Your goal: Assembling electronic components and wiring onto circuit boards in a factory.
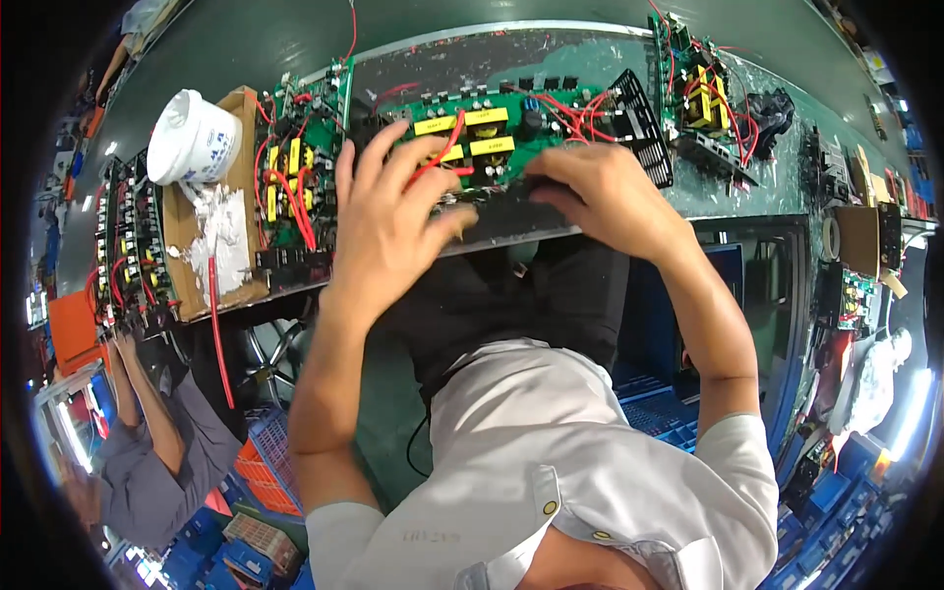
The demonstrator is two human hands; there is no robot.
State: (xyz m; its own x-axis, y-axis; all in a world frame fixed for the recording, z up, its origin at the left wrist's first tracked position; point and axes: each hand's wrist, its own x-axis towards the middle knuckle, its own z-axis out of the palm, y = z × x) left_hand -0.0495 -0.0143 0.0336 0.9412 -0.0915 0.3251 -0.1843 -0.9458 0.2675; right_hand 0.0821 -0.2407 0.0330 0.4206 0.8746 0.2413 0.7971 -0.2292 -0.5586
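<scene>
A green circuit board (536, 147) with yellow-wrapped transformers (492, 147) and red wires lies on the bench in front of me. Over its left end is my left hand (388, 221), fingers apart; its fingertips are close to a red wire (447, 147), and I see nothing gripped. My right hand (615, 192) bends in at the board's near edge, fingers curled together; whatever is between the fingertips is too small or hidden to make out. A black perforated metal panel (644, 128) stands at the board's right end, beside a bundle of red wires (590, 113).
To the left, a white tub (197, 138) stands by a cardboard box (177, 231) smeared with white paste. Other wired boards lie at left (295, 177) and right (703, 98). A co-worker (162, 452) works at the lower left. Blue crates (659, 408) sit below the bench.
</scene>
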